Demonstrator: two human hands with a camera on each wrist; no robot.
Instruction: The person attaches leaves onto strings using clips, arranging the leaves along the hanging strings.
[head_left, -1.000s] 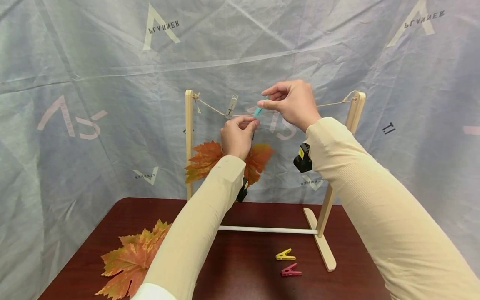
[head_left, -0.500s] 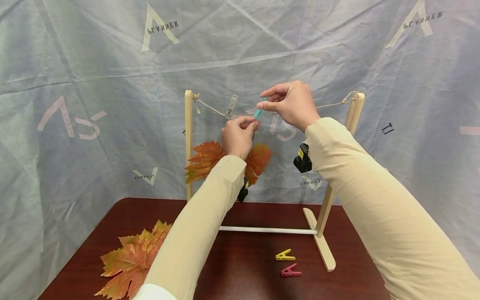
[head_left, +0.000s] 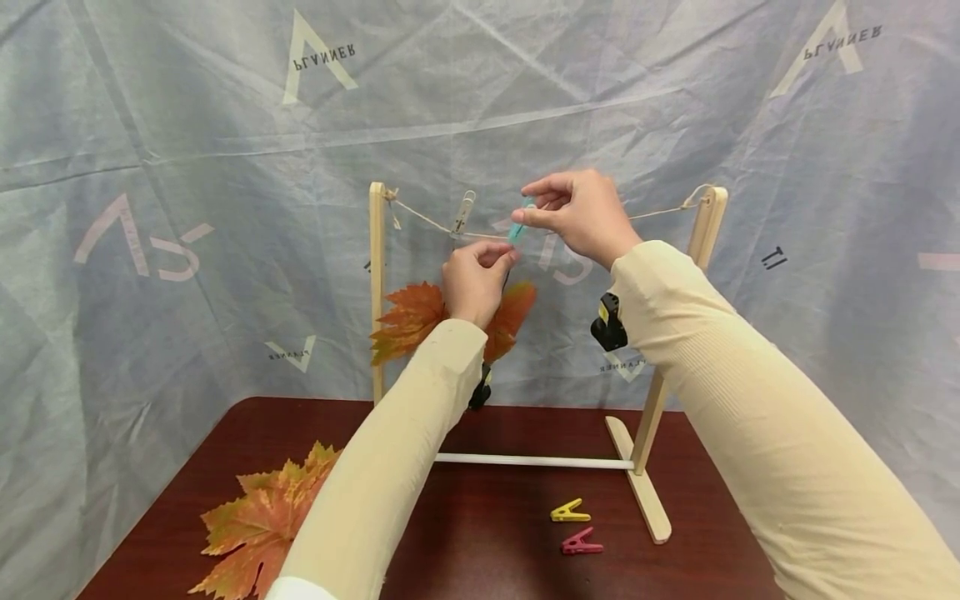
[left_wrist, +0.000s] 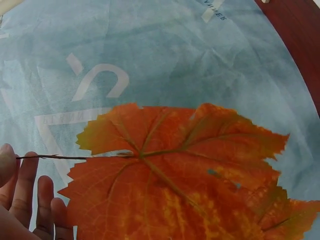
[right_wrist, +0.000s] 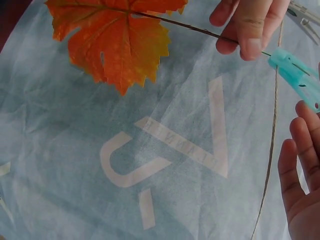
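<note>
In the head view, my left hand (head_left: 472, 283) is raised to the string and pinches the thin stem (left_wrist: 55, 157) of an orange maple-like leaf (left_wrist: 175, 170). Orange leaf (head_left: 408, 321) shows on both sides of that wrist; whether it is one leaf or two is hidden. My right hand (head_left: 588, 217) holds a teal clothespin (head_left: 516, 232) between thumb and fingers. From the right wrist view, the clothespin's lower end (right_wrist: 280, 59) lies across the string (right_wrist: 272, 120), with the stem's tip reaching it just beyond the left fingertips.
A clear clothespin (head_left: 462, 214) stands on the string to the left. Wooden posts (head_left: 645, 429) and a white bar (head_left: 532, 460) form the rack. On the dark red table (head_left: 465, 533) lie a yellow clothespin (head_left: 572, 511), a pink clothespin (head_left: 582, 542) and more leaves (head_left: 262, 525).
Both hands have dropped slightly, and the teal clothespin has come down a little with the right hand. The leaf part right of the left wrist has shifted slightly left.
</note>
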